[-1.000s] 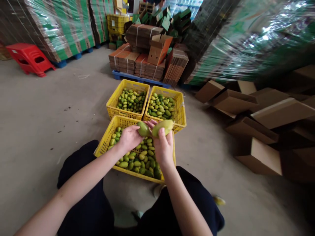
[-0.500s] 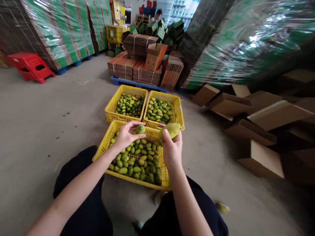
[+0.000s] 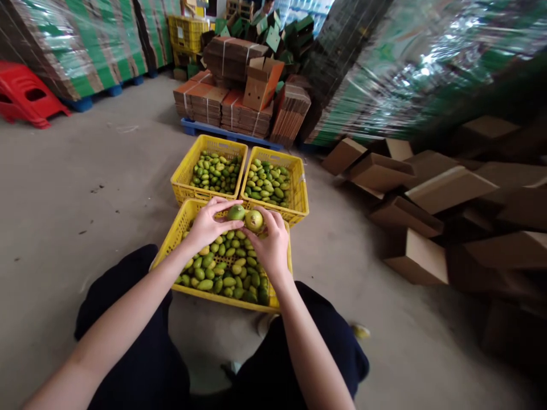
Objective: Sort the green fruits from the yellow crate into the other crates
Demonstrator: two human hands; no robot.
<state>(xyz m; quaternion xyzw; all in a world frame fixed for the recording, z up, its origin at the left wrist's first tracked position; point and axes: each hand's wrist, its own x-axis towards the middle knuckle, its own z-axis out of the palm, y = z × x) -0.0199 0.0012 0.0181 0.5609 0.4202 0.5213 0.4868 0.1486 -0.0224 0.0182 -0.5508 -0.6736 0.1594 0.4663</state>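
Note:
My left hand (image 3: 209,225) holds a small green mango (image 3: 236,213) between thumb and fingers. In my right hand (image 3: 273,242) is a yellower mango (image 3: 253,220), its stem end turned toward me. The two fruits are side by side, close together, above the near yellow crate (image 3: 222,299). Many green and yellowish mangoes (image 3: 228,282) lie in that crate, with part of its perforated bottom showing between them. Both forearms reach over my dark-clothed knees.
Two more yellow crates of mangoes (image 3: 209,140) (image 3: 299,191) stand behind. Flattened cartons (image 3: 207,105) lie on a blue pallet. Open cardboard boxes (image 3: 421,256) pile up at right. A red stool (image 3: 29,94) stands left. One mango (image 3: 360,331) lies on the floor. A person (image 3: 265,8) is at the back.
My right hand has turned its mango end-on and brought it left, beside the one in my left hand. The whole view has shifted, with the scene moving left and up.

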